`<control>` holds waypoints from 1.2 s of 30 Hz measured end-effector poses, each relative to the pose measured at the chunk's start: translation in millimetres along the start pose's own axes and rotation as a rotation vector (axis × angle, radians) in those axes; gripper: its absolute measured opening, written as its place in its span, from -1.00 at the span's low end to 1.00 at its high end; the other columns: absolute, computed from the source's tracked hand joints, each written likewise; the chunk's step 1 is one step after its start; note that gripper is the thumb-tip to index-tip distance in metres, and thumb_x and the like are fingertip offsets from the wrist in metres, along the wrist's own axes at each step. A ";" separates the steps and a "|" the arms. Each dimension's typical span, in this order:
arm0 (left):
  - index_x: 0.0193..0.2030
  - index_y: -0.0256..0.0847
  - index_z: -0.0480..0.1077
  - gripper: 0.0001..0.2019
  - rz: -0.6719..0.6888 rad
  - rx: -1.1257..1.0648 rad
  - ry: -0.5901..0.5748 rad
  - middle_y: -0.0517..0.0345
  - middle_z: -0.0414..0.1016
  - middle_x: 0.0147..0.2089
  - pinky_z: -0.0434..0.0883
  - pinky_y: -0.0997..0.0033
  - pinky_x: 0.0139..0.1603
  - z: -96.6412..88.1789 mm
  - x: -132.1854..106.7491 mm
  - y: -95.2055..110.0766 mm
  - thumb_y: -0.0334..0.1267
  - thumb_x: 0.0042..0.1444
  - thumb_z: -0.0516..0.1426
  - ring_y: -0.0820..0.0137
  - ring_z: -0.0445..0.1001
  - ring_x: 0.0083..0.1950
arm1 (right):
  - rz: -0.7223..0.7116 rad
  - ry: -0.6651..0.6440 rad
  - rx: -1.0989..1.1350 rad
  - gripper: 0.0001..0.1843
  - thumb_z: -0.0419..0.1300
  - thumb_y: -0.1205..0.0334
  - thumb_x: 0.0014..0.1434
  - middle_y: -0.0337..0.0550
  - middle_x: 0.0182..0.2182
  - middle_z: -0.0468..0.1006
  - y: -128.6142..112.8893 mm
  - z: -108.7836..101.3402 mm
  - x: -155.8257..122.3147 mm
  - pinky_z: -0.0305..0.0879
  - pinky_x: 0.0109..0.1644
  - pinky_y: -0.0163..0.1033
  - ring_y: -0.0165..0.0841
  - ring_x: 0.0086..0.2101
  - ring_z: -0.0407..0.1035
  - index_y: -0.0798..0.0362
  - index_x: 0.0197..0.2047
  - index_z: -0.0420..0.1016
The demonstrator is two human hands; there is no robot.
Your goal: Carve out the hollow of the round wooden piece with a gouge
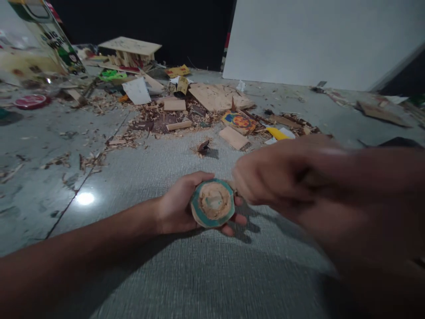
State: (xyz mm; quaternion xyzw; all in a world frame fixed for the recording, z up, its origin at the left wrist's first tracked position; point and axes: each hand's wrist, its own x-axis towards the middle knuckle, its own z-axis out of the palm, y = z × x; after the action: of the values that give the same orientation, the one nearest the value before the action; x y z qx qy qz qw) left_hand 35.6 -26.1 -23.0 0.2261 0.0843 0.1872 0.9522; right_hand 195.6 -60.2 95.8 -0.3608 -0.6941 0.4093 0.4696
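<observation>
My left hand (177, 206) is palm up, with its thumb along the upper edge and its fingers under a small roundish wooden piece (214, 204). The piece has a teal-painted rim, flattened edges and a rough ring of bare wood cut into its face, with a paler patch in the centre. My right hand (282, 175) is closed in a fist, partly smeared by motion, at the right edge of the piece. Something small and dark shows between the fist and the piece, but what the fist grips is hidden. Both hands are over the grey textured floor mat (215, 274).
Ahead lie wood shavings, a wooden board (217, 95), small wood blocks (234, 137), a yellow-handled tool (278, 133) and a painted piece (239, 121). A dark chip (203, 145) sits nearer. At left are a red round lid (30, 101) and a printed carton (58, 42). A white panel (315, 40) stands behind.
</observation>
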 end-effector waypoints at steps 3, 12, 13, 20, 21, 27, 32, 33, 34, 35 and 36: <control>0.03 -0.51 0.47 -0.49 -0.005 -0.028 0.032 -0.27 0.61 -0.07 0.56 0.22 -0.17 5.9 -6.5 5.6 -0.17 0.35 -0.18 0.06 0.62 -0.02 | 0.170 -0.053 0.281 -0.41 -0.05 0.29 0.32 -0.32 -0.74 -0.01 -4.8 -8.2 -0.4 0.07 -0.63 -0.26 -0.44 -0.66 -0.01 -0.05 -0.75 -0.07; -0.11 -0.54 0.53 -0.41 -0.073 -0.089 0.008 -0.31 0.62 -0.17 0.56 0.21 -0.13 5.6 -5.8 7.8 -0.12 0.34 -0.22 0.18 0.61 -0.15 | 0.295 -0.145 0.639 -0.37 0.05 0.09 0.30 -0.31 -0.76 -0.10 12.6 5.1 -3.2 0.01 -0.59 -0.24 -0.45 -0.68 -0.06 0.04 -0.72 -0.12; -0.11 -0.53 0.53 -0.42 -0.075 -0.093 0.008 -0.30 0.62 -0.17 0.56 0.20 -0.12 5.3 -5.9 7.7 -0.12 0.33 -0.20 0.17 0.61 -0.14 | 0.286 -0.130 0.637 -0.39 0.04 0.10 0.29 -0.31 -0.76 -0.09 14.1 5.6 -3.7 0.02 -0.59 -0.24 -0.44 -0.68 -0.05 0.04 -0.72 -0.11; -0.13 -0.53 0.54 -0.46 -0.069 -0.121 0.016 -0.29 0.63 -0.20 0.57 0.20 -0.10 6.4 -6.4 5.6 -0.13 0.29 -0.15 0.17 0.62 -0.13 | 0.156 -0.023 0.632 -0.47 0.06 0.06 0.22 -0.31 -0.74 -0.09 25.5 11.6 -7.4 -0.01 -0.60 -0.22 -0.45 -0.68 -0.11 0.02 -0.67 -0.08; -0.16 -0.52 0.54 -0.47 -0.066 -0.117 0.023 -0.28 0.63 -0.21 0.57 0.21 -0.11 7.1 -6.4 5.2 -0.13 0.28 -0.14 0.19 0.62 -0.15 | 0.140 -0.039 0.609 -0.48 0.07 0.06 0.21 -0.30 -0.74 -0.07 25.6 13.8 -8.6 0.02 -0.60 -0.21 -0.44 -0.68 -0.08 0.02 -0.67 -0.06; -0.36 -0.38 0.53 -0.60 0.013 -0.080 0.104 -0.08 0.57 -0.45 0.54 0.36 -0.21 7.6 -4.7 2.0 -0.17 0.24 -0.05 0.30 0.57 -0.38 | 0.104 0.293 0.524 -0.46 -0.05 0.23 0.31 -0.29 -0.76 -0.14 18.9 33.4 -11.3 -0.06 -0.65 -0.26 -0.45 -0.70 -0.14 0.04 -0.71 -0.04; -0.41 -0.34 0.50 -0.66 0.033 -0.085 0.070 -0.04 0.54 -0.50 0.51 0.37 -0.26 6.7 -3.0 1.8 -0.18 0.22 0.01 0.29 0.54 -0.40 | 0.077 0.354 0.567 -0.51 0.04 0.20 0.19 -0.30 -0.75 -0.11 19.0 38.0 -8.8 -0.04 -0.65 -0.29 -0.47 -0.69 -0.11 0.05 -0.71 -0.03; -0.40 -0.35 0.50 -0.66 0.038 -0.085 0.071 -0.04 0.54 -0.49 0.51 0.38 -0.26 7.0 -2.9 2.0 -0.19 0.22 0.00 0.29 0.54 -0.40 | 0.067 0.363 0.571 -0.51 0.05 0.21 0.18 -0.30 -0.76 -0.11 19.5 38.1 -8.8 -0.04 -0.65 -0.30 -0.48 -0.69 -0.11 0.06 -0.71 -0.04; -0.40 -0.35 0.50 -0.66 0.041 -0.084 0.072 -0.05 0.54 -0.49 0.50 0.38 -0.26 7.4 -2.9 2.1 -0.19 0.22 0.00 0.29 0.54 -0.39 | 0.059 0.365 0.582 -0.51 0.06 0.21 0.17 -0.30 -0.76 -0.11 20.1 38.2 -9.0 -0.05 -0.65 -0.31 -0.49 -0.69 -0.11 0.06 -0.71 -0.04; -0.39 -0.36 0.50 -0.65 0.041 -0.083 0.070 -0.06 0.54 -0.48 0.50 0.37 -0.27 7.7 -2.9 2.1 -0.19 0.22 0.00 0.28 0.54 -0.38 | 0.056 0.358 0.594 -0.51 0.07 0.21 0.16 -0.31 -0.76 -0.11 20.7 38.1 -9.5 -0.06 -0.65 -0.31 -0.49 -0.69 -0.12 0.06 -0.71 -0.04; -0.39 -0.36 0.51 -0.66 0.039 -0.080 0.070 -0.07 0.55 -0.48 0.50 0.36 -0.27 7.8 -2.8 1.9 -0.18 0.21 0.01 0.28 0.54 -0.38 | 0.048 0.362 0.605 -0.51 0.07 0.20 0.16 -0.32 -0.76 -0.12 21.2 37.8 -10.0 -0.07 -0.66 -0.31 -0.49 -0.69 -0.13 0.05 -0.71 -0.04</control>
State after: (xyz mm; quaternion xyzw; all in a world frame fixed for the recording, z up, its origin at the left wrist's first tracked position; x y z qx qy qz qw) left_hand 34.3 -28.8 -15.0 0.1828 0.1055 0.2167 0.9531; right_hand 165.2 -69.1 64.6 -0.2881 -0.4384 0.5368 0.6608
